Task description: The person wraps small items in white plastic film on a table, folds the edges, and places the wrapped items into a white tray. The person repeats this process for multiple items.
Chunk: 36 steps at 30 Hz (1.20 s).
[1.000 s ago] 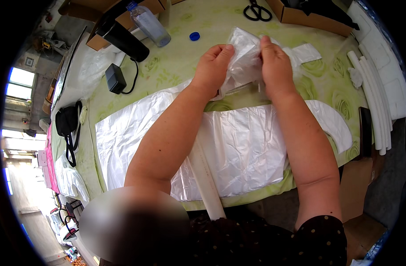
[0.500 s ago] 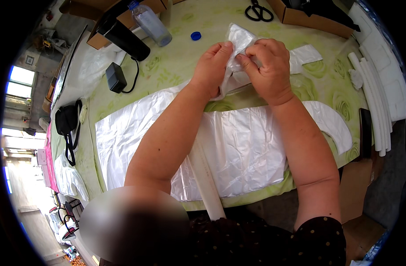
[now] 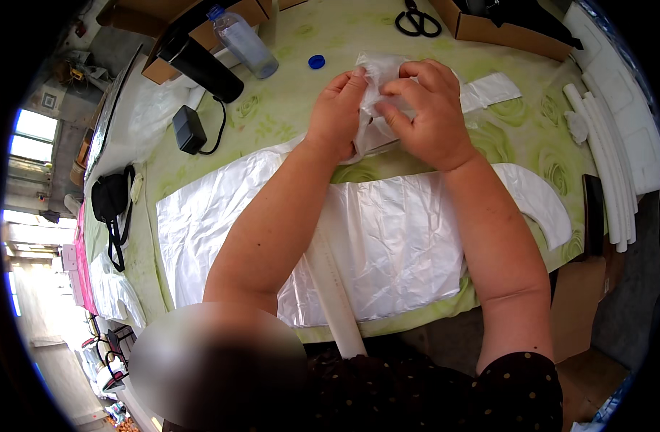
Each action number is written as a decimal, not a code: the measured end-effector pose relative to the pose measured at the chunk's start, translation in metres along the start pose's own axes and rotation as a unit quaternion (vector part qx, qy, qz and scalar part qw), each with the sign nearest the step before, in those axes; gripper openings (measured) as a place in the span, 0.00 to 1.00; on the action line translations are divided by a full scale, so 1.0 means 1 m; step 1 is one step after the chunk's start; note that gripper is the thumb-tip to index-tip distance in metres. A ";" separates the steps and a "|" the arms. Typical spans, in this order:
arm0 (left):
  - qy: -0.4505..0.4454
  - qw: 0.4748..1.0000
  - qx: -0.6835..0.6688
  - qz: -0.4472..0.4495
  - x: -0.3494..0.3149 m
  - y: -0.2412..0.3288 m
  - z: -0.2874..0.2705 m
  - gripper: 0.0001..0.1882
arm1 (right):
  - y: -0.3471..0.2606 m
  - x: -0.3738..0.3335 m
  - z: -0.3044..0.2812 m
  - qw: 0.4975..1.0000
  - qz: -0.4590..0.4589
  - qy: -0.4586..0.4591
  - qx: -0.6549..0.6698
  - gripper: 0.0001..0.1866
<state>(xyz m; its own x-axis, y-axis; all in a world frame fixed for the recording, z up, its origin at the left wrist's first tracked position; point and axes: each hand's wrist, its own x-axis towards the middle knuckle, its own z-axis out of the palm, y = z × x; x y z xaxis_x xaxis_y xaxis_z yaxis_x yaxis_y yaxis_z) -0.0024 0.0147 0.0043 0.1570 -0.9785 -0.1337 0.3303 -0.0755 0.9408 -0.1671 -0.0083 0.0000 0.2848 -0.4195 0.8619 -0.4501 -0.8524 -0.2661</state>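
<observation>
A crumpled clear plastic bag [image 3: 377, 72] is up over the far middle of the table, its lower part hanging below my hands. My left hand [image 3: 337, 108] is closed, pinching the bag's left side between thumb and fingers. On the bag's right side is my right hand [image 3: 432, 115], its thumb and bent index finger apart, the fingertips at the film. Under my forearms lies a flat white plastic sheet [image 3: 395, 245], wrinkled and shiny. A pale tube [image 3: 333, 291] slants across it toward my body.
Beyond my left hand stand a clear bottle [image 3: 247, 43], a black cylinder [image 3: 204, 68], a blue cap [image 3: 316, 62] and a black adapter [image 3: 189, 131]. Black scissors [image 3: 418, 21] lie near a cardboard box [image 3: 499, 36]. White tubes [image 3: 607, 165] line the right side.
Both hands have shifted slightly left and nearer with the plastic bag. My right thumb and index finger have spread from their pinch, and the bag's top has changed shape.
</observation>
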 end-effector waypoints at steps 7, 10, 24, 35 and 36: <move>0.000 1.000 0.000 0.016 0.000 -0.002 -0.002 0.21 | 0.014 -0.003 0.001 0.991 0.077 -0.035 0.106 0.10; -0.014 0.999 0.042 0.019 -0.001 -0.006 -0.001 0.20 | 0.000 -0.005 0.007 0.945 0.245 0.028 0.214 0.13; -0.004 0.993 0.091 0.074 0.002 -0.013 0.003 0.21 | 0.005 -0.002 0.010 0.838 0.428 0.192 0.278 0.09; 0.041 0.995 -0.001 0.096 0.004 -0.004 -0.005 0.19 | -0.042 -0.003 0.008 0.848 0.395 -0.208 0.286 0.16; 0.035 0.994 -0.005 0.108 0.005 -0.006 -0.004 0.19 | -0.037 -0.003 0.011 0.832 0.422 -0.188 0.308 0.18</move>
<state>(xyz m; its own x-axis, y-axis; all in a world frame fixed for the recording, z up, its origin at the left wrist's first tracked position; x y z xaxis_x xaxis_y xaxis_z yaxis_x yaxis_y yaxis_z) 0.0003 0.0108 -0.0035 0.2895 -0.9559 0.0487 0.2914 0.1365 0.9468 -0.1420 0.0213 0.0023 0.3849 -0.9184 0.0916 -0.1373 -0.1550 -0.9783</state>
